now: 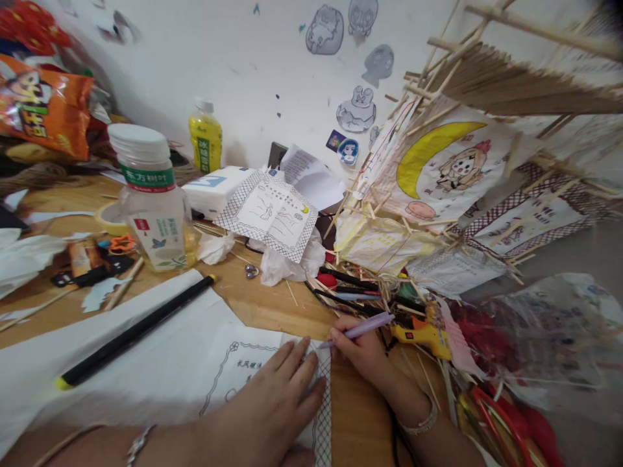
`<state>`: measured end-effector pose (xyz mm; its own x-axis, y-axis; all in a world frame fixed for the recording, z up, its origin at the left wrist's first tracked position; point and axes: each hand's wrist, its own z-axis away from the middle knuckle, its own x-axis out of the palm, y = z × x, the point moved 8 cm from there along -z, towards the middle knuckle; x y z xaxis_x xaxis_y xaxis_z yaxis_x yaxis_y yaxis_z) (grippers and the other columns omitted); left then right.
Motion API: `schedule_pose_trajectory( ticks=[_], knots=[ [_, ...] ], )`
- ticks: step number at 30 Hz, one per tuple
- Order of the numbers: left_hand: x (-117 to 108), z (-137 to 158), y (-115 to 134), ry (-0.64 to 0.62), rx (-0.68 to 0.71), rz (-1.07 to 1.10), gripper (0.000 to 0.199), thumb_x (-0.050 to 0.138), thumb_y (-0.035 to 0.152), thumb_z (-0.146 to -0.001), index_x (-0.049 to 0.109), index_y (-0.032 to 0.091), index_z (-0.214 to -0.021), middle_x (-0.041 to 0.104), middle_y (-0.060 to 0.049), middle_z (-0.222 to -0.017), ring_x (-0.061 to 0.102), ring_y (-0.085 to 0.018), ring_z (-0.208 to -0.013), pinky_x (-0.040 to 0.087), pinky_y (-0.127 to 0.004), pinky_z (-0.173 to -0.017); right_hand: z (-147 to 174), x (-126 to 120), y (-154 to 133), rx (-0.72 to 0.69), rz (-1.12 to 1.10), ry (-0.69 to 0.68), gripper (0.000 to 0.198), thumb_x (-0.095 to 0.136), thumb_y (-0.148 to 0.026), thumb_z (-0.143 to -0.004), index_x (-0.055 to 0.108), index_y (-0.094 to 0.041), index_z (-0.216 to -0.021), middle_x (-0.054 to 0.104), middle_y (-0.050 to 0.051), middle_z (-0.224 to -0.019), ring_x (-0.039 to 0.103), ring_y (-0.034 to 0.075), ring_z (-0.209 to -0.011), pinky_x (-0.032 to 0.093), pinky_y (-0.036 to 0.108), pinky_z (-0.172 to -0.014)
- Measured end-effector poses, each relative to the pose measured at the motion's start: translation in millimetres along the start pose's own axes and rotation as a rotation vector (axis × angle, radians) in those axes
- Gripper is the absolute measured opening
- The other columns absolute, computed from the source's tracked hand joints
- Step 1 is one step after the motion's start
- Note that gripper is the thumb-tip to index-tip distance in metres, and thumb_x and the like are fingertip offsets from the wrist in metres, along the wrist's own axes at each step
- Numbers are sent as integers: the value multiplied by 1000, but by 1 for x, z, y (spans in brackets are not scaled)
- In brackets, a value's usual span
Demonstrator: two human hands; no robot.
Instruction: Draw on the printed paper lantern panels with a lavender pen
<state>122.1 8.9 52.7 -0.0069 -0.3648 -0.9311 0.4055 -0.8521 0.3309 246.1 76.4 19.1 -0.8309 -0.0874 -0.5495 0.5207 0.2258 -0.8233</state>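
My left hand (277, 395) lies flat, fingers stretched out, on a white sheet of paper (228, 376) with a wavy drawn border, handwritten characters and a cross-hatched strip along its right edge. A light purple pen (365, 326) is pinched in my right hand (357, 350). Its tip touches the sheet near the top right corner, just beyond my left fingertips. The left hand covers much of the drawing. To the left, a black marker with yellow ends (136, 331) rests on a larger white sheet (111, 389).
A plastic bottle (156, 227) stands at the left, a yellow drink bottle (205, 139) by the wall. Behind the paper lies a drawn card (272, 214). At the right are a stick frame with drawn panels (438, 162), a yellow glue gun (428, 334) and red-handled scissors (506, 421).
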Motion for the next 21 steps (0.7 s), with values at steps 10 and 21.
schedule_pose_trajectory(
  ticks=[10,21],
  knots=[
    [6,0,-3,11,1,-15,64,68,29,-77,50,9,-135,38,-27,-144,30,-45,-134,32,-61,-106,1,0,3,-6,-21,-6,32,51,-38,-84,52,-20,-57,48,-3,-51,43,12,-48,33,23,-46],
    [6,0,-3,-8,-14,-6,67,69,30,-76,48,9,-136,37,-28,-144,28,-46,-135,30,-61,-107,0,0,3,-3,-17,-6,27,50,-30,-80,51,-20,-56,47,-4,-50,44,12,-49,34,23,-49]
  ],
)
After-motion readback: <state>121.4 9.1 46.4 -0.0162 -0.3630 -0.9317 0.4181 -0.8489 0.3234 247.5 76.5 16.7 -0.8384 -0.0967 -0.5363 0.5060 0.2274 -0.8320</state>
